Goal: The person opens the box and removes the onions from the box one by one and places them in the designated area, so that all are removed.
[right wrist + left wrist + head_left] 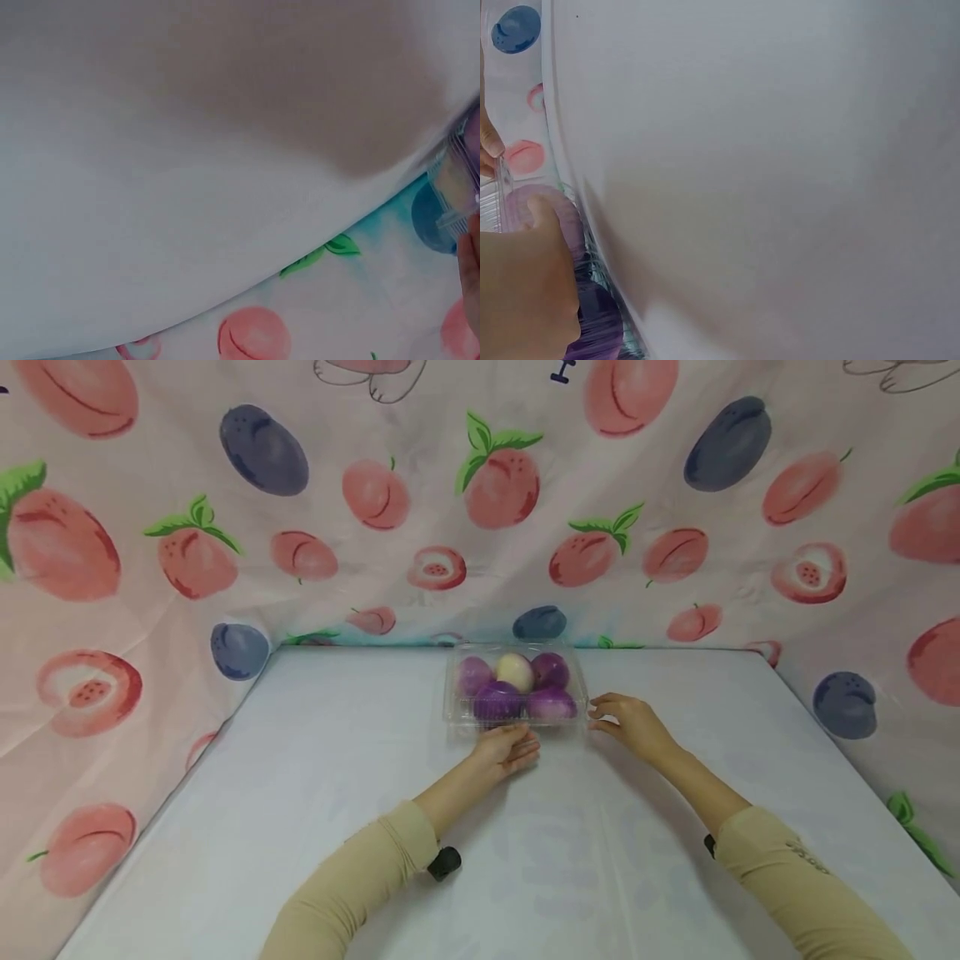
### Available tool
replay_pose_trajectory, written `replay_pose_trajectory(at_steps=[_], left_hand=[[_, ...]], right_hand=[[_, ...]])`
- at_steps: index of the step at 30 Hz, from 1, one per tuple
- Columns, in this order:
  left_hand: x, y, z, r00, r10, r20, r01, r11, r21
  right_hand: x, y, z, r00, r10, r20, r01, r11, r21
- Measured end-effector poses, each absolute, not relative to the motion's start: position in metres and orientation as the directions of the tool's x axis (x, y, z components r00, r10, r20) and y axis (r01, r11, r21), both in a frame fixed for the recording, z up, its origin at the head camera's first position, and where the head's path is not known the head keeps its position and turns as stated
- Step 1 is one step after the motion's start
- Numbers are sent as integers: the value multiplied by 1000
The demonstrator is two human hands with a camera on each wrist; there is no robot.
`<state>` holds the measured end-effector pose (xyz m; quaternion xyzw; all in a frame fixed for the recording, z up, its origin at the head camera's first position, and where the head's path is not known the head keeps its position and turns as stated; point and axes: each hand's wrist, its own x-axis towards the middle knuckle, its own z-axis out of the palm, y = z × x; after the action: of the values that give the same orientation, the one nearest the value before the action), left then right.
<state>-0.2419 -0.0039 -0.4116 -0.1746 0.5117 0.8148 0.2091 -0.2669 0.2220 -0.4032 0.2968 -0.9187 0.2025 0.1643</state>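
Observation:
A clear plastic clamshell box (453,708) stands at the back of the table, holding several purple onions (497,702) and one pale onion (515,672). At its front edge is my left hand (504,752), fingers extended to the right. The left wrist view shows this left hand (532,289) right against the box, its thumb over a purple onion. My right hand (628,723) is at the box's right side, thumb and fingers apart, fingertips right at the edge. In the right wrist view only part of the right hand (470,274) shows, beside the box (454,184).
The white-covered table (337,777) runs back to a fruit-print cloth (300,602) that rises behind the box and along both sides. Small black devices (445,863) sit by the sleeve cuffs.

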Motion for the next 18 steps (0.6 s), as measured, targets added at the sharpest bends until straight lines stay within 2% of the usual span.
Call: replay_pose_trajectory(at_steps=[4, 8, 10, 14, 16, 18], left_hand=[[-242, -5, -414, -858, 155, -490, -510, -385, 769], [-242, -4, -417, -868, 125, -481, -491, -358, 794], [-242, -4, -417, -870, 102, -482, -486, -334, 808], [-242, -6, -419, -878, 75, -473, -474, -281, 834], [-242, -7, -419, -881, 77, -467, -470, -261, 843], [-243, -8, -419, -883, 85, -461, -468, -237, 852]], right_hand=[[-268, 223, -399, -764, -505, 400, -627, 726, -281], [-268, 224, -397, -713, -570, 408, -676, 715, -181], [-268, 223, -397, -645, -632, 430, -721, 689, -68], [-267, 221, -399, -460, -737, 495, -770, 609, 191], [-267, 220, -401, -394, -750, 531, -767, 587, 260], [-267, 220, -404, -367, -740, 563, -766, 584, 268]])
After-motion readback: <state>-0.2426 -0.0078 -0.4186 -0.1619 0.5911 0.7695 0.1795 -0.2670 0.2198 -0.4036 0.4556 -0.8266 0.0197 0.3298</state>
